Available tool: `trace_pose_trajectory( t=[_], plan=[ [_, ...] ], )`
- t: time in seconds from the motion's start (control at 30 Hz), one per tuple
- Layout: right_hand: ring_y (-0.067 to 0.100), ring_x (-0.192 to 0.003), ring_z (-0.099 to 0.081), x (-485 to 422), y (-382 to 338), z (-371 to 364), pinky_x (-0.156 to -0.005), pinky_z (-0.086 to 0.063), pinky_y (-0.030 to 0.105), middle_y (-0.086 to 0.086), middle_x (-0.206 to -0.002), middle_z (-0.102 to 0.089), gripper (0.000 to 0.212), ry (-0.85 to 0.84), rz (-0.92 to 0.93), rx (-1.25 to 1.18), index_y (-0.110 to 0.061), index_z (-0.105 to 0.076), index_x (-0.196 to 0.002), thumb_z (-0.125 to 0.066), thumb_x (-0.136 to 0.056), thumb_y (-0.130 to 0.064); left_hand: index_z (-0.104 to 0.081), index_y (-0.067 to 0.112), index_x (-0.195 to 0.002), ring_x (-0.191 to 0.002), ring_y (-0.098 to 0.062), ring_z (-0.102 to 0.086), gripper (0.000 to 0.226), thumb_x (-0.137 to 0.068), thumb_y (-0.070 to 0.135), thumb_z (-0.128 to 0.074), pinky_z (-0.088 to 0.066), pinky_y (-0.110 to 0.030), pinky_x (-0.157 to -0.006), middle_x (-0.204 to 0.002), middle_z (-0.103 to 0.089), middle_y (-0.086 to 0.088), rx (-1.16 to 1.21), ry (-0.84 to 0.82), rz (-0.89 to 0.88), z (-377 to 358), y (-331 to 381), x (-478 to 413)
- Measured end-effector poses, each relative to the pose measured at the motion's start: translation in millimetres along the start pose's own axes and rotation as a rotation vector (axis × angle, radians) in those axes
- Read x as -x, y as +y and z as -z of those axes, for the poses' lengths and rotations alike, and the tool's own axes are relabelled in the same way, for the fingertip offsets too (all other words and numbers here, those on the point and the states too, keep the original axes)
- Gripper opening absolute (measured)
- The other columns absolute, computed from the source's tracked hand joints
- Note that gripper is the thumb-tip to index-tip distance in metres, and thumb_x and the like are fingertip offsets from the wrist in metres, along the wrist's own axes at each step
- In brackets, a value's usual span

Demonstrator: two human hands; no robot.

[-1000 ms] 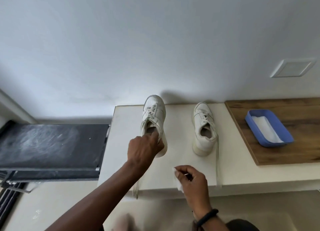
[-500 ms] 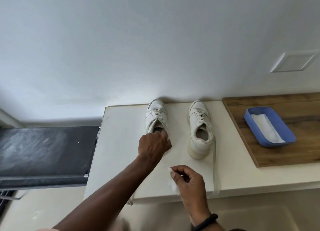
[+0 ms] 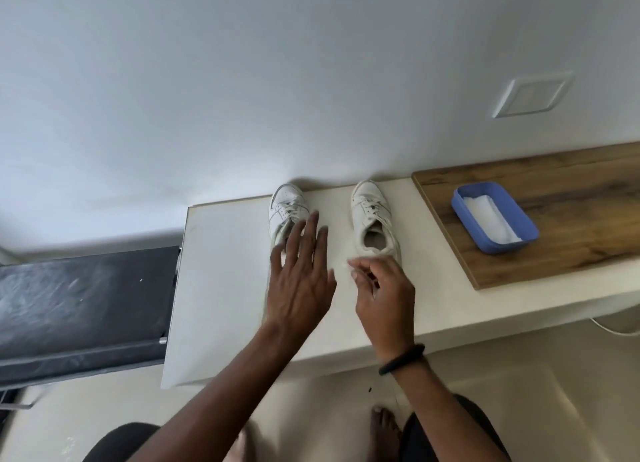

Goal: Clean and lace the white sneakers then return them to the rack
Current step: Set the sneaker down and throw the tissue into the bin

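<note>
**Left hand** (image 3: 298,278): flat, fingers straight and spread, holding nothing, and blurred. It lies over the heel end of the left sneaker (image 3: 286,207). Whether it touches the shoe cannot be told. The sneaker's laced front and toe show beyond the fingertips, toward the wall.

**Right hand** (image 3: 382,297): fingers curled, with thumb and forefinger pinching what looks like a white wipe (image 3: 347,264). Only a corner of it shows. A black wristband (image 3: 401,359) sits behind the hand.

**Right sneaker** (image 3: 371,216): upright, just beyond the right hand's knuckles, collar open toward the pinch. Its heel is hidden by the hand. It stands beside the left sneaker but apart from it, toes to the wall.

**White counter** (image 3: 221,288): under both hands, and bears both sneakers.

**Blue tray** (image 3: 462,216): well to the right of the pinch, on a wooden board (image 3: 554,191). It holds something white and folded, probably spare wipes.

**Dark shelf** (image 3: 86,295): left of the open hand and lower. It may be the rack, but this is not certain.

**Handling note (judgement):** the step appears to be wiping, early in the task.
- The open hand should settle on one shoe's heel or collar to stop it sliding on the smooth counter.
- The pinch is too small for cleaning. Spread the wipe under several fingertips.
- Work in short strokes along the leather, keeping off the laces.
- Turn the wipe to a clean face as it soils.
- Fetch a fresh wipe from the tray if needed.
</note>
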State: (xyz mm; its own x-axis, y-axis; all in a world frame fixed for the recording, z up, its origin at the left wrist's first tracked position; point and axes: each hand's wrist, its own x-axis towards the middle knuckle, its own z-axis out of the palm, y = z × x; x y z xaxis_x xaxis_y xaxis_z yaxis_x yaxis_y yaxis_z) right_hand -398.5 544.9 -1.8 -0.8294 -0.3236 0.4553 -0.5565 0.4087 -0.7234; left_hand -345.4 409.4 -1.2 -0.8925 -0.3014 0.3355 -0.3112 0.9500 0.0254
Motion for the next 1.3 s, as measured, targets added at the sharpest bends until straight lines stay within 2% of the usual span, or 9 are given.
trace_pose_trajectory(
  t=[0.23, 0.53, 0.6, 0.67, 0.77, 0.83, 0.97, 1.13, 1.3],
  plan=[
    [0.016, -0.090, -0.066, -2, -15, 70, -0.078, -0.054, 0.025, 0.004, -0.100, -0.067, 0.015, 0.133, 0.101, 0.120, -0.011, -0.073, -0.104, -0.064, -0.094, -0.006, -0.012, 0.007, -0.159, -0.156, -0.026, 0.003, 0.075, -0.098, 0.032, -0.048, -0.017, -0.052, -0.122, -0.168, 0.002, -0.012, 0.098, 0.050, -0.141, 52, 60, -1],
    [0.019, -0.091, -0.069, 67, 2, 226, -0.082, -0.057, 0.033, 0.005, -0.100, -0.069, 0.014, 0.357, 0.001, 0.260, -0.009, -0.074, -0.102, -0.067, -0.091, -0.005, -0.016, 0.007, -0.158, -0.155, -0.030, -0.007, 0.072, -0.099, 0.032, -0.048, -0.023, -0.049, -0.123, -0.168, -0.006, -0.014, 0.351, 0.007, -0.440, 93, 208, 41],
    [0.019, -0.088, -0.069, 89, 11, 261, -0.080, -0.057, 0.035, 0.004, -0.097, -0.070, 0.013, 0.383, -0.056, 0.306, -0.010, -0.073, -0.099, -0.069, -0.088, -0.004, -0.033, 0.005, -0.152, -0.146, -0.033, -0.036, 0.063, -0.097, 0.024, -0.058, -0.039, -0.045, -0.114, -0.160, -0.032, -0.018, 0.458, 0.002, -0.546, 92, 245, 54],
    [0.021, -0.085, -0.069, 116, 22, 297, -0.078, -0.056, 0.037, 0.002, -0.093, -0.071, 0.015, 0.402, -0.143, 0.369, -0.012, -0.073, -0.096, -0.070, -0.085, -0.002, -0.052, 0.004, -0.141, -0.118, -0.035, -0.064, 0.052, -0.092, 0.015, -0.067, -0.055, -0.042, -0.093, -0.137, -0.061, -0.018, 0.592, -0.017, -0.654, 89, 283, 70],
    [0.021, -0.083, -0.069, 161, 38, 341, -0.076, -0.056, 0.035, 0.001, -0.089, -0.071, 0.014, 0.409, -0.235, 0.406, -0.012, -0.072, -0.091, -0.070, -0.083, -0.001, -0.059, 0.015, -0.133, -0.087, -0.035, -0.071, 0.042, -0.092, 0.017, -0.066, -0.058, -0.042, -0.062, -0.107, -0.073, -0.009, 0.726, -0.120, -0.761, 88, 326, 97],
    [0.020, -0.081, -0.069, 192, 47, 363, -0.076, -0.056, 0.031, 0.001, -0.087, -0.071, 0.011, 0.413, -0.301, 0.423, -0.011, -0.072, -0.090, -0.070, -0.083, -0.002, -0.063, 0.022, -0.127, -0.077, -0.033, -0.070, 0.033, -0.093, 0.021, -0.066, -0.055, -0.041, -0.054, -0.096, -0.073, -0.005, 0.780, -0.198, -0.805, 82, 351, 115],
    [0.016, -0.079, -0.068, 246, 73, 381, -0.075, -0.053, 0.026, -0.001, -0.085, -0.072, 0.009, 0.387, -0.475, 0.416, -0.012, -0.072, -0.085, -0.071, -0.082, -0.003, -0.069, 0.024, -0.115, -0.084, -0.033, -0.069, 0.024, -0.094, 0.024, -0.059, -0.055, -0.044, -0.066, -0.095, -0.072, -0.004, 0.809, -0.454, -0.847, 58, 386, 148],
    [0.016, -0.082, -0.070, 296, 122, 364, -0.077, -0.055, 0.030, -0.003, -0.084, -0.074, 0.008, 0.344, -0.841, 0.331, -0.014, -0.072, -0.082, -0.075, -0.082, -0.007, -0.057, 0.020, -0.138, -0.118, -0.031, -0.062, 0.041, -0.097, 0.022, -0.057, -0.050, -0.042, -0.095, -0.131, -0.065, -0.008, 0.554, -0.777, -0.809, 24, 393, 172],
    [0.025, -0.084, -0.069, 326, 164, 338, -0.072, -0.052, 0.033, 0.000, -0.081, -0.074, 0.011, 0.217, -1.090, 0.401, -0.019, -0.070, -0.078, -0.070, -0.085, -0.010, -0.056, 0.016, -0.131, -0.117, -0.034, -0.061, 0.032, -0.101, 0.025, -0.050, -0.051, -0.043, -0.092, -0.131, -0.063, -0.011, 0.324, -0.773, -0.916, 4, 390, 176]
  ],
)
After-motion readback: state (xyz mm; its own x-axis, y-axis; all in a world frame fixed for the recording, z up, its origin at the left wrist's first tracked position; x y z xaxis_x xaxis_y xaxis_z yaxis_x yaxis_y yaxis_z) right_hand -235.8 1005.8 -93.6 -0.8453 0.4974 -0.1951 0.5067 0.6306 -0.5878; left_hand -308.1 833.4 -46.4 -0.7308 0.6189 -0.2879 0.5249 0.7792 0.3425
